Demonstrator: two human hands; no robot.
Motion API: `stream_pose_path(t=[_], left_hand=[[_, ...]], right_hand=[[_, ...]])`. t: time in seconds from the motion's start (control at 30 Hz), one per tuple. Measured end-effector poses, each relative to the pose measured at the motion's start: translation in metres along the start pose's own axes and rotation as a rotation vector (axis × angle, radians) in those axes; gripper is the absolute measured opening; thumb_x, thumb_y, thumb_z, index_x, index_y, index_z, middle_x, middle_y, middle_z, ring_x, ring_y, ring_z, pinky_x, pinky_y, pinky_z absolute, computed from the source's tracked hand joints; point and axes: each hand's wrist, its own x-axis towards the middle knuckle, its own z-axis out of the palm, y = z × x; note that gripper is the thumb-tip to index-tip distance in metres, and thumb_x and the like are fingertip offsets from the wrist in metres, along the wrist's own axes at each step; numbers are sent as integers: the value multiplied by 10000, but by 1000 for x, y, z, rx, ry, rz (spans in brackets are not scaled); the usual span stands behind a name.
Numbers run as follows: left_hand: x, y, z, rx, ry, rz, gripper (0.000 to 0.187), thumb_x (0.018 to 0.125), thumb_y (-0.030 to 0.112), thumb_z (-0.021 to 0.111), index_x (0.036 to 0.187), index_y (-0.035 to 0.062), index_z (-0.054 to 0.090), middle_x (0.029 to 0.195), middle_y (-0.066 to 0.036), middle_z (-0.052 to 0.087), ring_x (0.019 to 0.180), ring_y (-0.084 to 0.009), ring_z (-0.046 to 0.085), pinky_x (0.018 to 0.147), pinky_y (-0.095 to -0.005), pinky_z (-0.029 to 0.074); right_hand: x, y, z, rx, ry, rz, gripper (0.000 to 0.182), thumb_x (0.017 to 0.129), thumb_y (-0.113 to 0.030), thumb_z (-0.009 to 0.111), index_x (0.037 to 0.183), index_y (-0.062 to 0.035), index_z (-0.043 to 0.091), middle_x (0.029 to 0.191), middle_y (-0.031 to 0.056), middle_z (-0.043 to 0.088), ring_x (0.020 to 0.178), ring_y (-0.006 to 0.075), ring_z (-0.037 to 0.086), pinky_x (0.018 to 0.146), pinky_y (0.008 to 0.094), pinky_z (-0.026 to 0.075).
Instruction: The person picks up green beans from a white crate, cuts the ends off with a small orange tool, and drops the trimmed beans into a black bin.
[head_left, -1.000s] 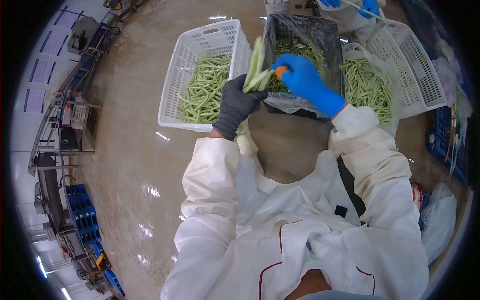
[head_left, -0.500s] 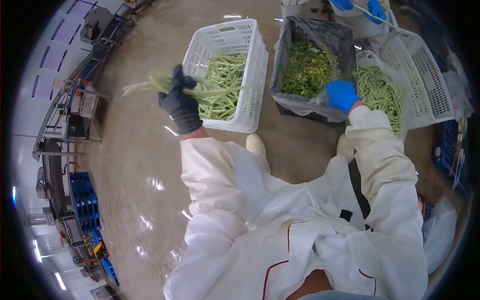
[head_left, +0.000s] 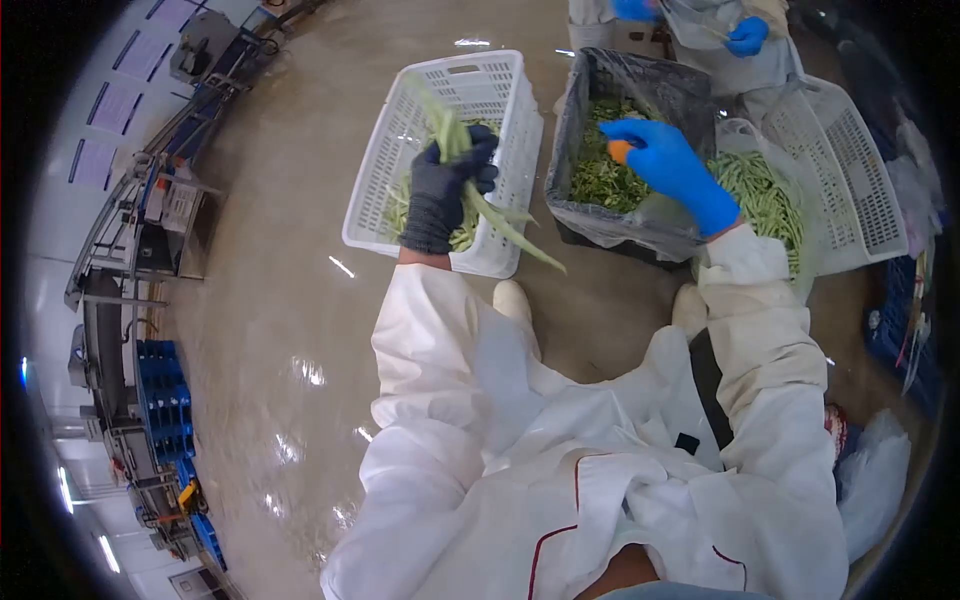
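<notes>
My left hand [head_left: 445, 195], in a dark knitted glove, is closed round a bunch of long pale-green stalks [head_left: 450, 132]. The bunch slants above the white slotted crate [head_left: 512, 130], with its thin ends reaching past the crate's near right corner. More cut green stalks lie inside that crate, partly hidden by my hand. My right hand [head_left: 672, 172], in a blue glove, is over the dark plastic-lined bin [head_left: 690, 92]. Its fingers are closed on a small orange object [head_left: 620, 151], mostly covered by the glove. Green leaves and trimmings [head_left: 607, 185] fill the bin's bottom.
Right of the bin, a clear bag of green stalks [head_left: 755, 185] rests against a tilted white crate [head_left: 870, 190]. Across from me, a co-worker's blue-gloved hand [head_left: 747, 36] shows. Blue pallets [head_left: 165, 400] and machinery stand left; the floor [head_left: 270, 300] looks wet.
My left hand has moved right and swung the stalks from level to a steep slant. My right hand has lifted from the bin's near edge, and the orange object now shows.
</notes>
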Motion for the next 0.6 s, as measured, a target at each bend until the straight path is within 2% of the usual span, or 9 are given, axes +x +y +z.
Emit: stream_pose_path(t=[0.1,0.17,0.27,0.3,0.33,0.4,0.47,0.5,0.6], left_hand=[[-15,-1,37,9,-211,-124,288,824,81,706,1087,-15,638,863,-80,675,627,-126,608,579,-255,504],[-15,-11,44,200,-264,-168,276,826,94,712,1071,-16,648,848,-77,673,615,-125,611,571,-258,506],[-14,-28,50,496,-262,-166,286,810,125,725,1058,-4,665,780,-74,668,577,-133,629,541,-278,517],[-15,-31,52,601,-261,-148,307,797,126,729,1070,1,661,762,-81,669,574,-142,636,532,-290,519],[-16,-34,53,706,-260,-129,329,784,127,734,1081,6,658,744,-88,670,570,-151,643,523,-302,521],[-12,-41,46,857,-257,-71,329,781,180,714,1066,25,657,758,-142,670,594,-210,668,601,-360,536],[-8,-50,38,991,-211,21,321,779,207,704,1046,33,662,771,-170,669,614,-249,674,647,-385,537],[-6,-50,37,1074,-173,161,321,771,239,700,1034,57,669,808,-192,666,720,-314,674,715,-419,523],[-7,-48,36,945,-122,21,318,767,236,706,1038,74,672,842,-185,673,822,-351,658,742,-438,514]], right_hand=[[4,-22,2,182,30,-45,457,809,-50,558,1258,-113,613,1064,124,686,885,170,640,824,314,506],[5,-32,1,266,53,-64,502,813,30,513,1295,-90,585,1139,69,666,945,114,595,864,279,476],[4,-45,-5,299,100,-163,516,800,-21,562,1303,-134,579,1050,95,692,830,149,620,777,306,514],[2,-51,-9,291,77,-122,480,811,-36,581,1279,-139,600,1022,100,692,781,141,601,767,301,512],[2,-45,-8,220,78,-182,454,817,-54,595,1262,-139,611,1012,105,689,777,160,610,759,310,515],[2,-32,-5,78,79,-302,404,829,-88,621,1229,-139,632,990,117,684,769,198,629,742,328,520],[-3,-23,-7,-110,37,-293,365,837,-58,598,1196,-113,640,981,121,671,782,242,628,735,344,509],[-4,-22,-8,-204,15,-291,347,842,-43,586,1179,-100,645,977,123,665,788,264,628,732,353,503],[-9,-21,-6,-304,37,-318,311,839,-72,594,1144,-91,652,917,147,638,796,327,612,724,395,501]])
